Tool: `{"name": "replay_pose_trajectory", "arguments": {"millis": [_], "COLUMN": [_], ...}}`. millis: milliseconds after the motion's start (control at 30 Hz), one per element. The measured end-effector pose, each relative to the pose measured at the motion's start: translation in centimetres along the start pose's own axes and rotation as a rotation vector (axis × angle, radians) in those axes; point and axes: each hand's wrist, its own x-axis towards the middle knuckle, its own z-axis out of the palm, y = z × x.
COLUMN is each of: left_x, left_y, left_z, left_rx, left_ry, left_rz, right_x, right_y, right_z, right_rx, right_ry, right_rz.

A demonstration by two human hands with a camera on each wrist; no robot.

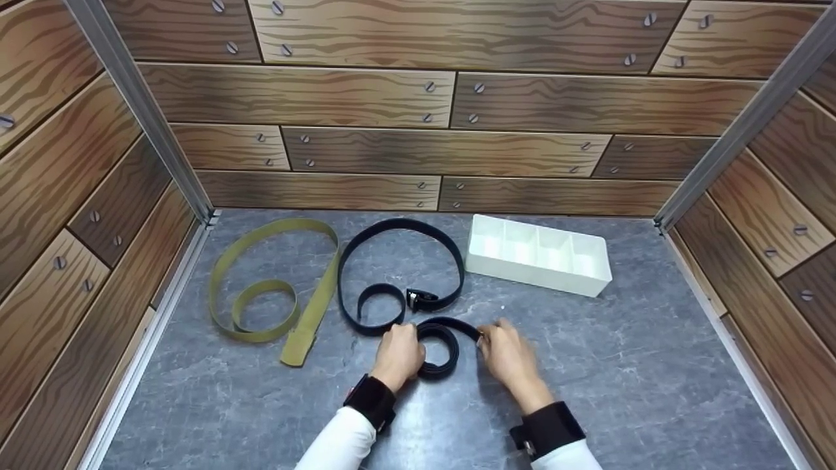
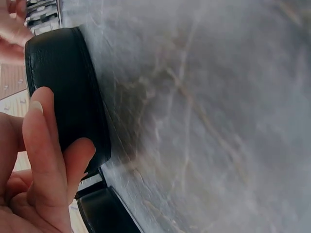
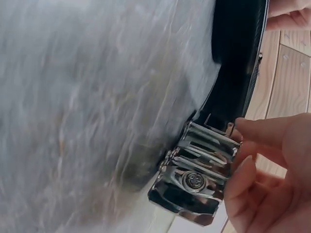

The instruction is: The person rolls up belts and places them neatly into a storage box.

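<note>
A black leather belt [image 1: 452, 352] stands on edge on the grey tabletop, most of it wound into a small coil. My left hand [image 1: 400, 356] grips the coil's left side, fingers against the smooth leather [image 2: 60, 77] in the left wrist view. From the coil, the belt's free end runs right to my right hand [image 1: 508, 352]. There the fingertips pinch the edge of a shiny metal buckle [image 3: 194, 179] with a round emblem, seen in the right wrist view. Just behind the coil lies a second black belt [image 1: 400, 224], loosely looped, with its dark buckle [image 1: 421, 300] near my left hand.
To the left, an olive webbing belt [image 1: 317, 297] lies in a loose spiral beside the second black belt. A white tray [image 1: 532, 278] with several compartments stands at the back right. Wood-patterned walls [image 1: 366, 150] enclose the table at the back and sides.
</note>
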Motion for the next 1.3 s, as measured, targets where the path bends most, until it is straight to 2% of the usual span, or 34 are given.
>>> {"name": "replay_pose_trajectory", "arguments": {"millis": [100,233,400,500,633,867,1033,1200,1300], "left_x": [0.0,-0.1,-0.3,-0.2,0.0,0.2,0.0,0.1,0.2], "left_y": [0.2,0.4,0.1,-0.3,-0.8,-1.2,-1.2,-1.4,-1.3], "left_z": [0.1,0.2,0.2,-0.1,-0.6,-0.7,-0.7,-0.5,-0.4], "left_rx": [-0.009,-0.031,-0.060,-0.032,0.025,0.026,0.024,0.027,0.043], "left_ry": [0.007,0.011,0.019,0.008,-0.018,-0.080,-0.124,-0.122,-0.103], "left_rz": [-0.017,-0.033,0.004,0.016,0.029,0.098,0.102,0.143,0.181], "right_x": [-0.4,-1.2,-1.6,-1.3,-1.0,-0.5,-0.2,-0.1,-0.2], "right_y": [-1.0,-2.6,-3.8,-4.1,-4.0,-3.5,-3.3,-3.1,-3.0], "right_z": [0.7,1.9,2.8,2.8,2.9,2.9,2.8,2.7,2.7], "right_rx": [0.069,0.160,0.240,0.282,0.271,0.153,0.129,0.141,0.168], "right_ry": [0.081,0.096,-0.021,-0.087,-0.095,-0.056,-0.115,-0.179,-0.188], "right_rz": [-0.012,-0.001,0.058,0.088,0.059,-0.061,-0.097,-0.087,-0.073]}}
